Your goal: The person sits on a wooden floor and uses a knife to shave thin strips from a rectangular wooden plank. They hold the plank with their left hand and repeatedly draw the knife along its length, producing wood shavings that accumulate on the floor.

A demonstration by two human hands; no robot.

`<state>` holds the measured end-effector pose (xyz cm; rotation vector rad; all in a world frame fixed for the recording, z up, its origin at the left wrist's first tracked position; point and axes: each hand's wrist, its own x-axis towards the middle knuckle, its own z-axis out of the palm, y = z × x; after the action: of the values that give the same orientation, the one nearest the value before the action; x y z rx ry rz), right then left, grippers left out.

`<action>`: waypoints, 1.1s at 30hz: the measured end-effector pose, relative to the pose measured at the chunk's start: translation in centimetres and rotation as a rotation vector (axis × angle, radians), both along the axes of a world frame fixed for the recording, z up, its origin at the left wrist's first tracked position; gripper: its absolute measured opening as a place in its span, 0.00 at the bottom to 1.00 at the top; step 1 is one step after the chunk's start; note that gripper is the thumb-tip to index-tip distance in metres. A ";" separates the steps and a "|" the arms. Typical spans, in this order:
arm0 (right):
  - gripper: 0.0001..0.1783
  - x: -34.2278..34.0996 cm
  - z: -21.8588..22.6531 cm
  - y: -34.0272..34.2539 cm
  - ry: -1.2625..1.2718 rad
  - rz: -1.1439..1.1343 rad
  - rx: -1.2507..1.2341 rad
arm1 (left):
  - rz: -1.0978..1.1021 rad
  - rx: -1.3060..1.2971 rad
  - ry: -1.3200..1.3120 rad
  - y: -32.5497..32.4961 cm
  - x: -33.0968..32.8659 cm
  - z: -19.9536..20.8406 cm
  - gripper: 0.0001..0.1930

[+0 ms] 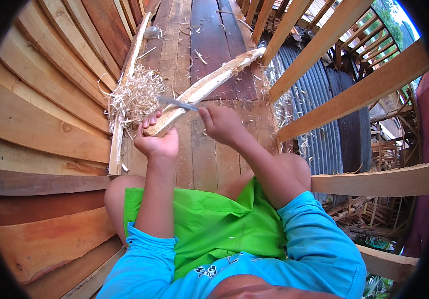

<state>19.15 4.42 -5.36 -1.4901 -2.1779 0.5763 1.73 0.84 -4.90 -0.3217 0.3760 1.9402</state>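
Observation:
A long pale piece of wood (213,79), partly peeled along its length, slants from my lap side up to the far right. My left hand (158,139) is closed round its near end, thumb and fingertips on either side. In my right hand (220,122) is a knife, its handle hidden inside the closed fist. The knife's blade (178,103) points left and lies across the wood just beyond my left fingers. A heap of curly wood shavings (137,94) is piled left of the blade.
Plank walling (50,114) rises on the left. A narrow wood strip (120,119) runs along its foot. The plank floor (179,45) holds scattered shavings. Upright wooden slats (344,102) stand on the right, with corrugated metal sheeting (319,109) below and beyond them.

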 end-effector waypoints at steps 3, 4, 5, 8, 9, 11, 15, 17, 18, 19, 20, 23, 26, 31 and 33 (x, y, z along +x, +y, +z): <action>0.23 0.4 0.3 0.5 0.065 0.056 0.052 | -0.012 0.033 0.032 0.1 0.1 -0.2 0.10; 0.23 0.6 0.4 0.8 0.090 0.042 0.065 | -0.020 0.059 0.045 0.1 0.2 -0.3 0.10; 0.23 0.7 0.4 0.8 0.051 0.023 0.042 | -0.019 0.056 0.033 0.0 0.3 -0.4 0.10; 0.23 0.0 0.3 0.9 -0.033 -0.013 0.066 | -0.006 0.020 0.016 0.0 0.6 -0.2 0.10; 0.24 -0.7 0.1 0.4 -0.041 -0.017 0.123 | 0.002 -0.021 0.022 -0.2 0.7 0.4 0.10; 0.24 -1.6 -0.6 -0.3 -0.056 -0.025 0.238 | -0.014 -0.011 0.044 -0.1 1.0 0.4 0.10; 0.27 -0.9 -0.2 1.6 -0.085 -0.318 0.145 | -0.035 0.027 0.037 -0.3 1.0 -0.3 0.11; 0.27 -1.8 -0.3 0.9 -0.112 -0.275 0.171 | 0.014 -0.026 0.001 -0.2 0.6 -0.1 0.11; 0.28 -1.5 -0.6 1.2 -0.104 -0.284 0.193 | -0.021 0.014 -0.002 -0.4 0.7 -0.1 0.11; 0.28 -1.1 -1.0 1.3 -0.093 -0.296 0.212 | -0.029 0.018 0.028 -0.3 1.1 -0.1 0.11; 0.29 0.1 -2.1 2.5 -0.005 -0.285 0.321 | -0.037 0.022 0.057 -0.1 1.9 0.0 0.11; 0.31 -2.5 -1.8 0.7 -0.033 -0.352 0.292 | -0.016 0.031 0.062 0.3 1.0 -1.2 0.10; 0.30 0.6 -3.3 2.8 -0.150 -0.438 0.382 | -0.057 0.057 0.072 -0.9 2.0 0.2 0.10; 0.30 -0.1 0.7 1.7 -0.208 -0.257 -0.041 | -0.025 0.084 0.097 -0.6 1.1 -0.2 0.10; 0.31 -0.3 -0.5 0.8 -0.090 -0.228 0.112 | -0.032 0.044 0.090 -0.9 1.4 -0.1 0.10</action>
<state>18.85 5.26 -5.91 -1.7018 -2.0304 0.3116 3.14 -0.11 -5.03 -0.1991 0.3939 1.9329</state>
